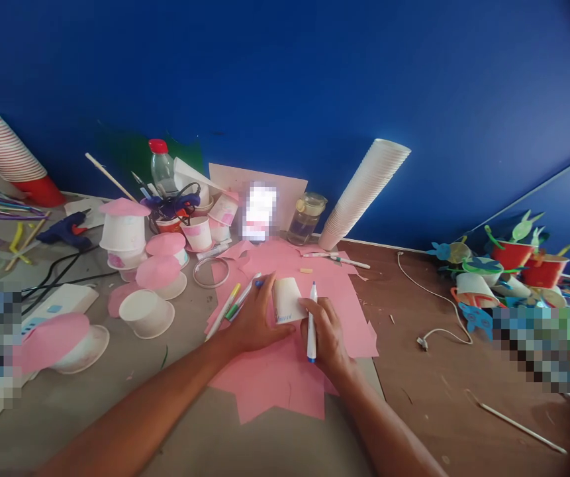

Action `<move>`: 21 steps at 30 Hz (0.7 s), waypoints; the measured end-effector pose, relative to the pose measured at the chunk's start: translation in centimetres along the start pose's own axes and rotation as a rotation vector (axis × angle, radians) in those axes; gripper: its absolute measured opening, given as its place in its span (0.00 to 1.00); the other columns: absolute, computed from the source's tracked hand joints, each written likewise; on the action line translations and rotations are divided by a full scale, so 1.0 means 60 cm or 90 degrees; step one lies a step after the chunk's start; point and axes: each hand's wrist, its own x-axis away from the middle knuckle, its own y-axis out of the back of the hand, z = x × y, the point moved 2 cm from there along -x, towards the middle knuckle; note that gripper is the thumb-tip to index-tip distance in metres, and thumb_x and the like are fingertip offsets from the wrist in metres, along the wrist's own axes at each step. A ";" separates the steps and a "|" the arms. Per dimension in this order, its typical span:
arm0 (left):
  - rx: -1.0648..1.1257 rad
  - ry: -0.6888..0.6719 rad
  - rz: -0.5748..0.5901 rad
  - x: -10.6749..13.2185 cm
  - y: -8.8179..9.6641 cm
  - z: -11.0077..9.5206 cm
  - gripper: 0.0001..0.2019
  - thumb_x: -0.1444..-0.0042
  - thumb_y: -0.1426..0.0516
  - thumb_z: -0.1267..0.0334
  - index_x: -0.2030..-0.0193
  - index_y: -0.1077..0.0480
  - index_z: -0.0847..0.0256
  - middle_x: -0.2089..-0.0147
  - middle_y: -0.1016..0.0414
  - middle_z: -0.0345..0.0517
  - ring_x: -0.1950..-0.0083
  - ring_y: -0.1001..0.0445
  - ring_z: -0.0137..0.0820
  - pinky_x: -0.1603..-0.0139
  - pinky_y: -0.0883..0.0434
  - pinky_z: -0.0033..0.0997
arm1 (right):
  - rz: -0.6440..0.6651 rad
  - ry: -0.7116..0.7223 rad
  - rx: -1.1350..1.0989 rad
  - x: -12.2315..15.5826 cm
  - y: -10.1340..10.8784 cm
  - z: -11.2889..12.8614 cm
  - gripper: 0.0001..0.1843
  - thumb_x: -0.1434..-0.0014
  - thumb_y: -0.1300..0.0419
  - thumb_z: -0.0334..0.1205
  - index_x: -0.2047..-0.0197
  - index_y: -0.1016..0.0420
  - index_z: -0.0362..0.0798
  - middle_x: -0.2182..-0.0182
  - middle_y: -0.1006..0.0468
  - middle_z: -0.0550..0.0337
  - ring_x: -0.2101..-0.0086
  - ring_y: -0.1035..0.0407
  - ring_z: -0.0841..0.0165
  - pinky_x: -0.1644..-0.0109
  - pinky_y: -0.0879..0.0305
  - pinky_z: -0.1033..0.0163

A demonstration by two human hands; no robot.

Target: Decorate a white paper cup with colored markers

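Observation:
A white paper cup (288, 301) lies on its side on a sheet of pink paper (285, 377), with blue writing near its lower edge. My left hand (259, 315) presses against the cup's left side. My right hand (327, 331) steadies its right side while gripping a white marker with a blue tip (312, 324), point upward. Several pens (230, 306), one with a yellow cap and one green, lie just left of my left hand. The cup's underside is hidden.
Pink-topped paper cups (123, 225), a blue glue gun (63, 230), a red-capped bottle (162, 169), and a glass jar (307, 220) crowd the table's back left. A tall white cup stack (364, 193) leans on the blue wall. Colourful cup crafts (510, 265) and a white cable (438, 301) lie right.

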 end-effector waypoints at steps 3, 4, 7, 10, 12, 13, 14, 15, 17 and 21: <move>-0.029 0.014 -0.006 0.000 -0.006 0.006 0.51 0.53 0.35 0.49 0.29 0.58 0.60 0.32 0.48 0.64 0.29 0.49 0.56 0.34 0.42 0.63 | 0.010 0.012 0.010 -0.002 0.000 0.004 0.20 0.39 0.49 0.27 0.45 0.35 0.49 0.69 0.36 0.58 0.69 0.39 0.63 0.68 0.40 0.60; -0.037 0.015 -0.006 0.001 -0.008 0.009 0.51 0.53 0.35 0.49 0.28 0.58 0.60 0.32 0.48 0.65 0.29 0.49 0.56 0.34 0.42 0.64 | 0.012 0.015 0.010 -0.003 0.000 0.005 0.19 0.39 0.49 0.27 0.45 0.35 0.49 0.69 0.36 0.58 0.69 0.39 0.63 0.68 0.40 0.60; -0.051 0.012 0.004 0.001 -0.011 0.014 0.51 0.52 0.35 0.49 0.28 0.58 0.61 0.32 0.49 0.66 0.29 0.49 0.57 0.35 0.40 0.63 | 0.027 0.030 0.009 -0.004 -0.002 0.010 0.20 0.38 0.50 0.26 0.44 0.36 0.49 0.69 0.37 0.58 0.70 0.39 0.63 0.68 0.40 0.60; -0.052 0.011 0.009 0.000 -0.012 0.017 0.50 0.50 0.36 0.48 0.28 0.58 0.61 0.33 0.46 0.66 0.31 0.45 0.56 0.36 0.38 0.62 | 0.035 0.045 -0.002 -0.004 -0.004 0.014 0.21 0.38 0.50 0.26 0.43 0.36 0.50 0.70 0.37 0.59 0.70 0.39 0.63 0.68 0.41 0.61; -0.049 0.014 0.000 -0.001 -0.011 0.016 0.50 0.50 0.36 0.48 0.28 0.58 0.59 0.35 0.44 0.63 0.32 0.43 0.54 0.37 0.37 0.61 | 0.046 0.042 -0.018 -0.004 -0.006 0.014 0.23 0.39 0.51 0.25 0.42 0.36 0.51 0.70 0.36 0.59 0.70 0.38 0.63 0.68 0.41 0.60; -0.048 0.015 -0.003 -0.002 -0.010 0.015 0.50 0.51 0.36 0.49 0.28 0.58 0.58 0.36 0.43 0.62 0.32 0.42 0.54 0.37 0.37 0.61 | 0.053 0.039 -0.027 -0.004 -0.007 0.013 0.24 0.39 0.51 0.25 0.42 0.36 0.51 0.70 0.36 0.59 0.70 0.38 0.63 0.68 0.41 0.60; -0.046 0.017 -0.004 -0.002 -0.010 0.014 0.50 0.51 0.35 0.49 0.28 0.58 0.58 0.36 0.42 0.61 0.33 0.42 0.53 0.37 0.37 0.60 | 0.059 0.037 -0.037 -0.003 -0.008 0.011 0.24 0.39 0.51 0.25 0.42 0.36 0.51 0.69 0.35 0.59 0.70 0.38 0.63 0.68 0.41 0.61; -0.044 0.019 -0.004 -0.003 -0.009 0.013 0.50 0.51 0.35 0.49 0.28 0.58 0.58 0.37 0.42 0.61 0.33 0.41 0.53 0.37 0.37 0.60 | 0.065 0.036 -0.046 -0.003 -0.009 0.010 0.25 0.39 0.51 0.25 0.41 0.37 0.52 0.69 0.35 0.58 0.70 0.38 0.63 0.68 0.41 0.61; -0.045 0.024 0.002 -0.003 -0.009 0.014 0.50 0.51 0.35 0.48 0.28 0.57 0.59 0.36 0.43 0.62 0.33 0.41 0.53 0.37 0.36 0.59 | 0.073 0.037 -0.059 -0.002 -0.010 0.006 0.25 0.39 0.51 0.25 0.41 0.37 0.51 0.68 0.34 0.58 0.70 0.38 0.63 0.68 0.41 0.61; -0.069 0.008 0.017 -0.002 -0.013 0.019 0.50 0.50 0.36 0.47 0.28 0.57 0.63 0.35 0.44 0.66 0.32 0.43 0.55 0.38 0.36 0.60 | 0.094 0.037 -0.062 0.000 -0.009 0.001 0.24 0.40 0.51 0.25 0.42 0.36 0.51 0.68 0.35 0.58 0.70 0.38 0.63 0.68 0.41 0.61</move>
